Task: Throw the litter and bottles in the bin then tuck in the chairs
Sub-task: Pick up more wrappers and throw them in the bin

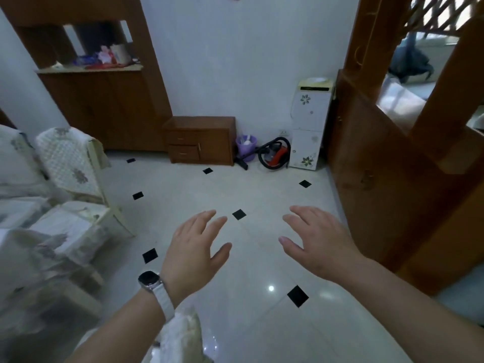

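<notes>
- Head view: both hands are held out over the shiny white floor (pixel 248 258) with nothing in them. The left hand (pixel 193 255) has its fingers (pixel 209 218) spread open, and there is a watch (pixel 149 280) on that wrist. The right hand (pixel 318 247) has open fingers too.
- The purple bin (pixel 246 147) sits far ahead by the wall, between the small brown cabinet (pixel 200 140) and the red vacuum cleaner (pixel 275 153). Something white is already inside it.
- No litter or bottles can be seen on the floor here.
- The chairs (pixel 70 163) with white flowery covers stand on the left side, so the left hand is nearer to them. Their backs stand up tall and their seats face the open floor.
- I think the chairs are the next job, and the person must turn left to push them.
- There is lots of open floor in the middle. The big wooden divider (pixel 392 179) is close on the right.
</notes>
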Demonstrator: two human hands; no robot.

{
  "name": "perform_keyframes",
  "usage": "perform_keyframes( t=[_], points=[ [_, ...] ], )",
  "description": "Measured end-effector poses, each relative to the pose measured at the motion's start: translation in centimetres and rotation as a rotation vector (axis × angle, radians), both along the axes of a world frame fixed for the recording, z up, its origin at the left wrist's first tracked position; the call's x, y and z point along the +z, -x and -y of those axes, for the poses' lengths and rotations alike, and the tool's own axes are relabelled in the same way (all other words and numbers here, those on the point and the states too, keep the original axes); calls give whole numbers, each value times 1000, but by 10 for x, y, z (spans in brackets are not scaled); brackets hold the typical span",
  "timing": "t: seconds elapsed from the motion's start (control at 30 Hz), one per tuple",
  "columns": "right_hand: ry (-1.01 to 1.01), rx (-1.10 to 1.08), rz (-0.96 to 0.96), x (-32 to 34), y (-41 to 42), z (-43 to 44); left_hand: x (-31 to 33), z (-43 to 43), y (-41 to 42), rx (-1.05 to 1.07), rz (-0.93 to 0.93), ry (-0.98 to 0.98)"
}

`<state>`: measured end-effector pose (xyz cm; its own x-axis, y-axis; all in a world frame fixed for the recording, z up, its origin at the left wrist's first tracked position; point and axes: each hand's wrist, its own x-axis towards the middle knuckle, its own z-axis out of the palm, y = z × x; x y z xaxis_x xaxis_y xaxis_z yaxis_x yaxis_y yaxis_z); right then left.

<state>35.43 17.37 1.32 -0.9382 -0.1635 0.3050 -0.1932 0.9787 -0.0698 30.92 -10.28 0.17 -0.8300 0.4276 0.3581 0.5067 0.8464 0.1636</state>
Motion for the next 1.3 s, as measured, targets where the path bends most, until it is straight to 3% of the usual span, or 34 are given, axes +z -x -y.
perform_keyframes(
  t=[0.43,0.7,1.03,1.3],
  points=[
    [48,157,-25,15,197,-119,38,-118,145,149,-31,-13],
    [66,265,-94,12,313,-97,31,-102,246,247,-41,-34],
    [-45,228,-120,25,521,-55,18,-59,467,220,-53,-168],
    [3,252,-158,41,661,-11,43,-17,605,275,-58,-125]
  ],
)
